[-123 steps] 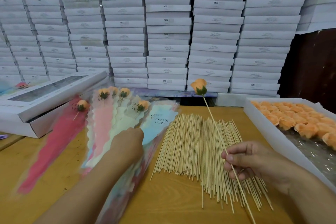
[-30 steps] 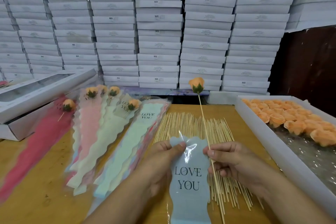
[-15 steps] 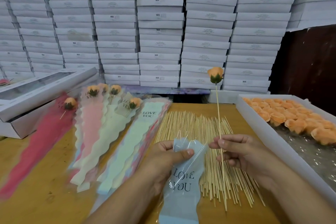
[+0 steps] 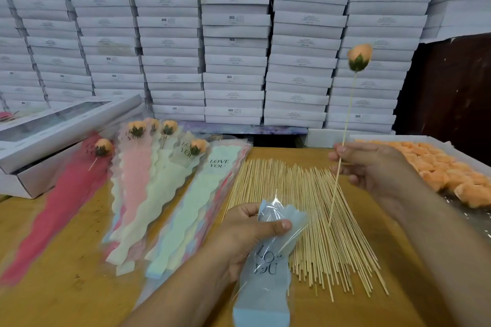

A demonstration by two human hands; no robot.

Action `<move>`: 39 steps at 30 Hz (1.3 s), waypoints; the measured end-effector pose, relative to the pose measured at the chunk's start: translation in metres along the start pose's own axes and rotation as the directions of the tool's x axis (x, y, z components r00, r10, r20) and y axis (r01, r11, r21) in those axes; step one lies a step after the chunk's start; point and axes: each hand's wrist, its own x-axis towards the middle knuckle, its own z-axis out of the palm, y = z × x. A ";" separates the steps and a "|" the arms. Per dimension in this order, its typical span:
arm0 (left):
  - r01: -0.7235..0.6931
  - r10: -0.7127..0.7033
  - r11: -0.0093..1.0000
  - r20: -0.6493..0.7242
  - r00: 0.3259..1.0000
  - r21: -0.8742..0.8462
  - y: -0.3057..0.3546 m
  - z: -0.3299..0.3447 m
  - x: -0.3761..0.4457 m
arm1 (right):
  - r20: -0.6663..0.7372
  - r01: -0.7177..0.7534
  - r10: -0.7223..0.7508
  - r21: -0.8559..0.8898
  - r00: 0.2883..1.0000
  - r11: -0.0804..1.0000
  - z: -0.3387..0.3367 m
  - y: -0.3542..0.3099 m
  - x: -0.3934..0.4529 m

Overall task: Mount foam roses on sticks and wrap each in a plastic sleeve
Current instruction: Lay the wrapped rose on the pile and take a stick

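A wall of flat white boxes [image 4: 233, 42] rises behind the wooden table [image 4: 61, 284], stacked in tight columns from the tabletop up past the top of view, many with small printed labels on their ends. To the right of the stacks stands a dark brown panel [image 4: 449, 87], perhaps a door or cabinet side. The light is even and soft, and the tabletop is a warm yellow-brown with a few scuffs.

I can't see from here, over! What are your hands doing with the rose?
Left hand pinches blue sleeve at its mouth. Right hand holds rose stick, rose up, not yet in sleeve. Nothing between them.
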 end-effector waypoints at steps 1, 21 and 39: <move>0.003 -0.003 1.000 -0.003 1.000 0.001 0.000 0.000 0.000 | -0.008 0.020 -0.020 0.008 1.000 1.000 0.002 -0.006 0.003; -0.002 0.000 0.999 -0.046 0.999 -0.047 0.002 -0.001 -0.001 | 0.023 0.014 -0.013 -0.030 1.000 0.999 0.028 0.011 0.006; 0.001 -0.006 0.998 -0.068 0.998 -0.065 0.002 0.001 0.003 | 0.109 -0.052 0.063 -0.099 0.992 0.994 0.043 0.046 -0.005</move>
